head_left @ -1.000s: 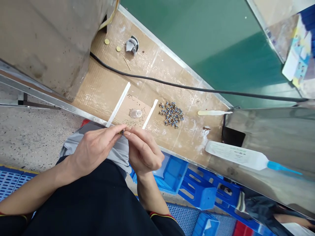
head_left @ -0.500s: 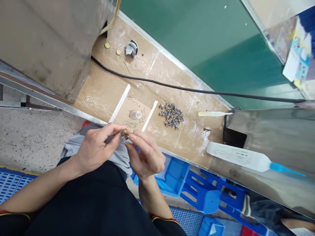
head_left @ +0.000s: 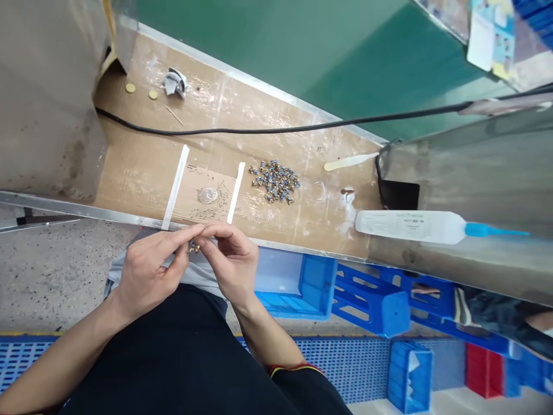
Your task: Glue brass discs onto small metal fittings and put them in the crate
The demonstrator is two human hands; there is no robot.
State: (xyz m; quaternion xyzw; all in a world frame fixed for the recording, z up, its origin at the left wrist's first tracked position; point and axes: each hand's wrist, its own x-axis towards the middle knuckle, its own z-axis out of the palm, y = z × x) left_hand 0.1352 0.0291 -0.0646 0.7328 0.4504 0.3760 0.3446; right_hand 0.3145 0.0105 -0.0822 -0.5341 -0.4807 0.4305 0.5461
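— Where's the small brass piece (head_left: 194,248)?
— Pinched between fingertips of the left hand (head_left: 147,274) and right hand (head_left: 231,262), over the lap, probably held close for steadiness. The pile of parts (head_left: 274,181) lies within reach.

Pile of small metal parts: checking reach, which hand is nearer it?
Right. The right hand is just left of the pile, off the bench's near edge; the left hand lies farther left.
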